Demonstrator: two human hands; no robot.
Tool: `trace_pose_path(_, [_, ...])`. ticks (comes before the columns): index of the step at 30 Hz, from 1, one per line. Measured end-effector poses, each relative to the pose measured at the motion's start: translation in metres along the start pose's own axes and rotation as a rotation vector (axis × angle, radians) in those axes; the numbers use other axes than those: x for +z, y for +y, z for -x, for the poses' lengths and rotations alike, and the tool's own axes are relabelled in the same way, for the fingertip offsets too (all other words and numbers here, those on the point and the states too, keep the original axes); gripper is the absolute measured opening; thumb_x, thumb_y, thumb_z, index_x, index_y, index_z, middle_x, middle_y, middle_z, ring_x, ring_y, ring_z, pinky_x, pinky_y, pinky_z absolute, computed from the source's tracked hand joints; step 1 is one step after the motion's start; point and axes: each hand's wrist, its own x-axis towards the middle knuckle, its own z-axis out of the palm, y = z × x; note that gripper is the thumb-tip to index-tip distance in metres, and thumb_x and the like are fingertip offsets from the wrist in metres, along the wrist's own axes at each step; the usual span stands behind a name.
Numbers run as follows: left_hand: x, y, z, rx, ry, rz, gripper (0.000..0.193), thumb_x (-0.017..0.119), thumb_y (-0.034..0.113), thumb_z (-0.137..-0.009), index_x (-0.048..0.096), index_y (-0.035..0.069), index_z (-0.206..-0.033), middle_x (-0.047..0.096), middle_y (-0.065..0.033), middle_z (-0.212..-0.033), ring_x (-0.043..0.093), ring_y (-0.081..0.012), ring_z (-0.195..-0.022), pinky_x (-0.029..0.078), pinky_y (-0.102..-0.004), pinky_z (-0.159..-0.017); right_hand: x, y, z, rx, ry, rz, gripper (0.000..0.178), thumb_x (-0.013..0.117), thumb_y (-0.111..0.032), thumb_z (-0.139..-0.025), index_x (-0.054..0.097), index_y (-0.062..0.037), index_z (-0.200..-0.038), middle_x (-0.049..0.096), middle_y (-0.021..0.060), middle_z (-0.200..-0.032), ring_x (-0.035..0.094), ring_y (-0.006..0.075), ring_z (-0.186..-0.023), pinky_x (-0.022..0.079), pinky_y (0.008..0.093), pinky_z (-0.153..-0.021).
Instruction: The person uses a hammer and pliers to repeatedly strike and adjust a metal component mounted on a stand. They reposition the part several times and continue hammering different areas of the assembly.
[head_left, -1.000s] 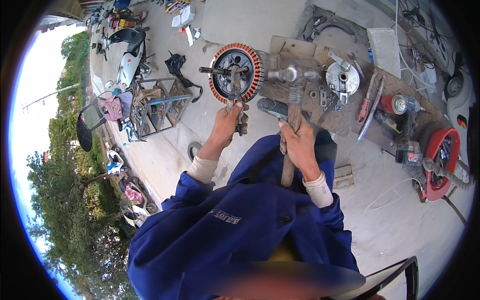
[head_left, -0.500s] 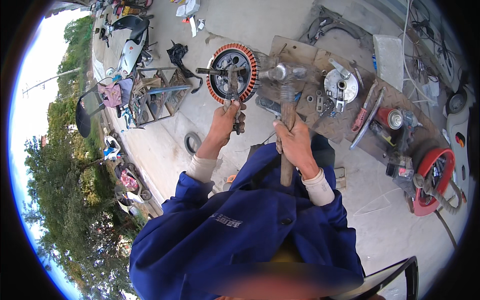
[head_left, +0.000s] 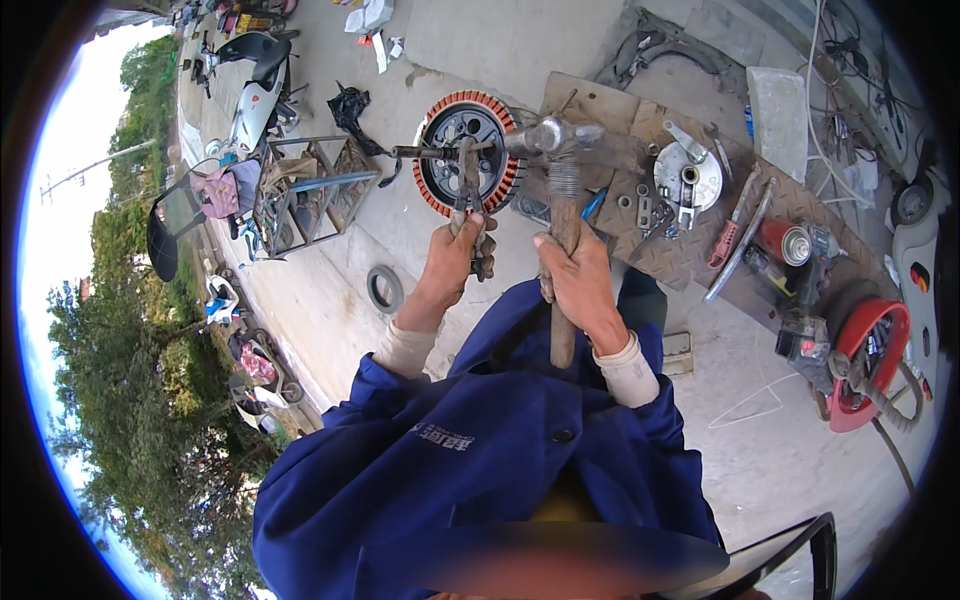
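My left hand [head_left: 455, 262] grips a pair of pliers [head_left: 470, 195] whose jaws clamp a thin metal rod [head_left: 440, 151] lying across a round motor stator [head_left: 463, 150] with orange copper windings. My right hand [head_left: 580, 278] is closed around the wooden handle of a hammer [head_left: 560, 180]. The hammer's steel head hovers at the right end of the rod, beside the stator's rim. Both blue sleeves come in from below.
A metal chequer plate [head_left: 690, 250] holds a round silver cover [head_left: 688, 175], washers, a red-handled tool [head_left: 730, 235] and a spray can [head_left: 785, 240]. A red cable reel [head_left: 865, 360] sits right. A metal rack [head_left: 305, 190], a scooter [head_left: 255, 85] and a rubber ring [head_left: 385, 288] lie left.
The hammer head has swung left and up to the rod's end at the stator. My left hand keeps the pliers on the rod. The view has tilted slightly.
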Motion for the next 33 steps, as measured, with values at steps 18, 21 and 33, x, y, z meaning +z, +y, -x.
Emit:
trace_pose_path(18, [-0.009,-0.003,0.002,0.035,-0.052,-0.051,0.04,0.055,0.039,-0.11,0.065,0.0,-0.112,0.063,-0.0049,-0.08,0.061,-0.0158,-0.062,0.052,-0.0317,-0.056,0.013,-0.003,0.015,-0.084,0.103,-0.166,0.021,0.062,-0.011,-0.103,0.055,0.0006,-0.12,0.054,0.0002,-0.067,0.053,0.0089,-0.049,0.043,0.027,-0.043])
trace_pose_path(21, [-0.006,-0.002,0.005,0.026,-0.092,-0.06,0.039,0.055,0.039,-0.11,0.066,0.001,-0.113,0.062,-0.0043,-0.08,0.061,-0.0155,-0.062,0.052,-0.0309,-0.057,-0.002,-0.009,0.013,-0.067,0.107,-0.121,0.018,0.063,-0.01,-0.103,0.053,-0.0003,-0.116,0.053,0.0002,-0.067,0.052,0.0087,-0.048,0.043,0.0269,-0.042])
trace_pose_path(33, [0.0,-0.004,-0.001,-0.002,-0.005,-0.004,0.039,0.055,0.039,-0.11,0.066,0.001,-0.113,0.063,-0.0045,-0.08,0.062,-0.0158,-0.063,0.053,-0.031,-0.057,-0.001,-0.007,0.006,0.002,0.048,-0.093,0.017,0.064,-0.009,-0.102,0.049,-0.0016,-0.104,0.05,0.0008,-0.066,0.05,0.0096,-0.048,0.043,0.0286,-0.042])
